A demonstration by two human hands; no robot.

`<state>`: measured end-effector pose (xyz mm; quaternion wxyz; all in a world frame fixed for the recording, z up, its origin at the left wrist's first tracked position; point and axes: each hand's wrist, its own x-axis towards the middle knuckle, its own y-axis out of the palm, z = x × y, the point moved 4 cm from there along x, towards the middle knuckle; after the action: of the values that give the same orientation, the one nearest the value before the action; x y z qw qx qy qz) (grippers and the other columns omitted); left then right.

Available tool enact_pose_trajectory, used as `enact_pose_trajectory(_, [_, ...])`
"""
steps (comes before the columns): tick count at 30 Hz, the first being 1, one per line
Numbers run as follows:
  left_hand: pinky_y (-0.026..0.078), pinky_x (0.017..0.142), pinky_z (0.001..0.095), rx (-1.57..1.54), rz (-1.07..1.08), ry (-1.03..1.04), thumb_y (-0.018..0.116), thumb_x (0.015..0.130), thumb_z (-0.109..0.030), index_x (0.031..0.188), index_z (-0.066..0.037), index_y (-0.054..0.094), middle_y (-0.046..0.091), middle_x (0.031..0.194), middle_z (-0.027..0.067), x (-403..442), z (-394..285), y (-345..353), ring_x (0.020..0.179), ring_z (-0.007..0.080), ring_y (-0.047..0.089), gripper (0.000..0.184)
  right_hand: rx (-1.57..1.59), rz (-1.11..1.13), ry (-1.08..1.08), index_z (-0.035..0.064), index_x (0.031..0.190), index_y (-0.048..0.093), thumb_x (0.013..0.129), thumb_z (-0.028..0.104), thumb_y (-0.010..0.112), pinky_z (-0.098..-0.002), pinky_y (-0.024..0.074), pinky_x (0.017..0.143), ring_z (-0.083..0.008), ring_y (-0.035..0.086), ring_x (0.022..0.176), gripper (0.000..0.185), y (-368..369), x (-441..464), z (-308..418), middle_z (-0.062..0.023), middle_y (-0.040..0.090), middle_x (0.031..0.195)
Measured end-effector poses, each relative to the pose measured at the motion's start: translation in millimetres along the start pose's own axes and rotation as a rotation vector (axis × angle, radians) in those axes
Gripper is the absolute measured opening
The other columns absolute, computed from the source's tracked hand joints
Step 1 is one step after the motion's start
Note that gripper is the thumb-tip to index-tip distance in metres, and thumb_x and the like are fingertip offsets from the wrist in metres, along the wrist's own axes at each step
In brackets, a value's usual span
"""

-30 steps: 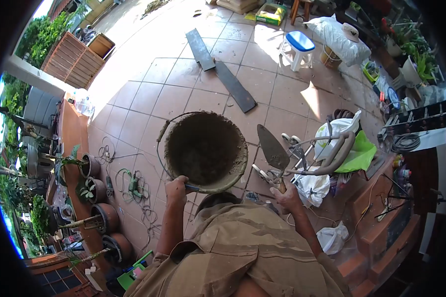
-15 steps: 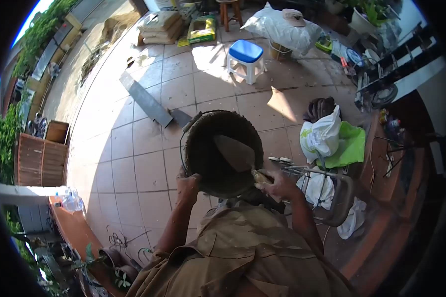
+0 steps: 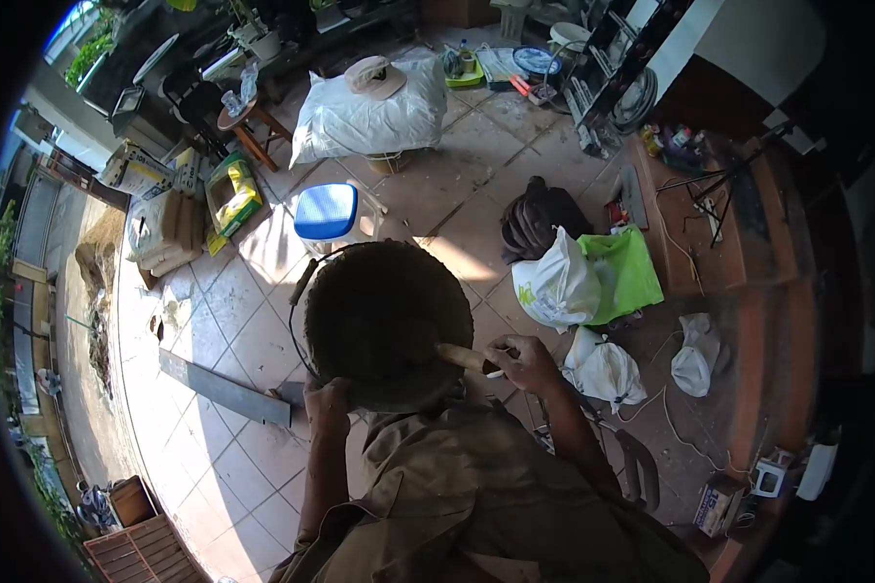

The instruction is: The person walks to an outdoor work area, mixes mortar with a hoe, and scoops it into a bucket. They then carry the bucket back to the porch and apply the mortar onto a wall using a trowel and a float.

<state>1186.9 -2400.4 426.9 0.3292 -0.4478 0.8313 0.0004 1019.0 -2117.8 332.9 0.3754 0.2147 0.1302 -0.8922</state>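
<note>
Bucket [image 3: 389, 316], one: left hand [image 3: 329, 405], grip closed at rim. Wooden-handled tool [image 3: 464, 358], one: right hand [image 3: 528, 365], grip closed on handle (end hidden inside; best worked with bucket held steady).

The single view looks forward and down from the wearer's head, close above the bucket [image 3: 389, 325]

I see a blue lid [image 3: 327, 211] on a white stool [image 3: 356, 233], a lime-green bag [image 3: 624, 276], white bags with a green print [image 3: 557, 284], and pinkish floor tiles [image 3: 469, 233].
</note>
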Motion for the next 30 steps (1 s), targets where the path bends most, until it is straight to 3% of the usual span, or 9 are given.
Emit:
enact_pose_trajectory(4, [0.054,0.055,0.0278,-0.033,0.115,0.0,0.055,0.07,0.002,0.11,0.0,0.056,0.063,0.092,0.0095,75.3,-45.4,52.2,0.069,0.018,0.064,0.04,0.202,-0.365,0.039,-0.001,0.083,0.06,0.084,0.018,0.065,-0.0292,0.048,0.061,-0.011,0.06,0.064,0.02,-49.4,61.7,-1.5,-0.0089,0.064,0.072])
enact_pose_trajectory(7, [0.054,0.055,0.027,0.0,0.166,0.015,0.053,0.069,0.003,0.112,0.0,0.056,0.063,0.092,0.0096,142.6,-69.9,92.8,0.069,0.0169,0.063,0.043,0.074,-0.536,0.083,0.0005,0.079,0.055,0.084,0.015,0.065,-0.0258,0.0491,0.05,-0.0125,0.062,0.058,0.019,-88.2,114.6,-44.2,-0.0066,0.063,0.069])
enact_pose_trajectory(14, [0.055,0.061,0.0307,-0.004,0.344,0.064,0.053,0.068,0.002,0.114,0.002,0.054,0.062,0.096,0.0111,283.5,-133.4,206.3,0.076,0.0198,0.063,0.046,0.164,-0.692,0.579,0.0005,0.075,0.056,0.083,0.02,0.064,-0.0312,0.0501,0.044,-0.0182,0.062,0.05,0.022,-94.5,122.8,-177.8,-0.0098,0.059,0.065])
enact_pose_trajectory(18, [0.055,0.07,0.032,0.068,0.398,0.06,0.052,0.067,0.005,0.118,0.003,0.052,0.062,0.101,0.014,337.2,-191.2,282.4,0.083,0.0227,0.063,0.051,0.603,-0.763,0.913,0.0028,0.078,0.055,0.081,0.018,0.06,-0.0331,0.0491,0.039,-0.021,0.061,0.049,0.016,-61.8,100.5,-222.8,-0.0093,0.059,0.066])
enact_pose_trajectory(21, [0.051,0.057,0.0296,0.093,0.42,0.006,0.053,0.068,0.004,0.113,0.001,0.052,0.062,0.096,0.012,397.3,-200.0,339.2,0.072,0.0197,0.061,0.045,0.392,-0.745,0.774,0.0032,0.079,0.056,0.081,0.016,0.056,-0.0362,0.0487,0.038,-0.0208,0.06,0.048,0.014,-72.6,116.2,-218.8,-0.009,0.059,0.067])
enact_pose_trajectory(26, [0.048,0.048,0.0292,0.117,0.34,-0.035,0.056,0.068,0.003,0.109,-0.002,0.052,0.059,0.083,0.0074,470.6,-231.3,454.9,0.062,0.0164,0.058,0.042,0.5,-0.697,0.929,0.0043,0.081,0.057,0.082,0.017,0.057,-0.037,0.047,0.038,-0.0214,0.059,0.048,0.013,-142.1,221.4,-269.2,-0.0092,0.059,0.068])
enact_pose_trajectory(28, [0.047,0.047,0.0309,0.135,0.341,0.029,0.057,0.067,0.003,0.111,-0.003,0.05,0.057,0.079,0.0065,501.4,-244.3,493.0,0.057,0.0158,0.054,0.044,0.723,-0.791,1.039,0.0053,0.088,0.057,0.083,0.018,0.057,-0.0357,0.0468,0.041,-0.0225,0.06,0.05,0.014,-191.1,282.8,-264.9,-0.0099,0.06,0.071])
enact_pose_trajectory(29, [0.047,0.047,0.0314,0.122,0.345,0.051,0.058,0.067,0.003,0.11,-0.003,0.05,0.057,0.079,0.0065,515.8,-256.4,515.2,0.056,0.0158,0.054,0.043,0.815,-0.752,0.983,0.0051,0.095,0.057,0.084,0.017,0.057,-0.0365,0.0503,0.045,-0.0224,0.062,0.053,0.016,-227.5,318.2,-268.7,-0.0091,0.06,0.073])
enact_pose_trajectory(30, [0.047,0.047,0.0319,0.1,0.35,0.078,0.058,0.067,0.003,0.109,-0.004,0.05,0.056,0.079,0.0065,528.7,-270.4,538.1,0.055,0.0157,0.053,0.043,0.688,-0.778,0.856,0.0046,0.095,0.058,0.084,0.016,0.058,-0.0361,0.0511,0.046,-0.0199,0.063,0.055,0.016,-288.4,360.5,-205.5,-0.008,0.061,0.074])
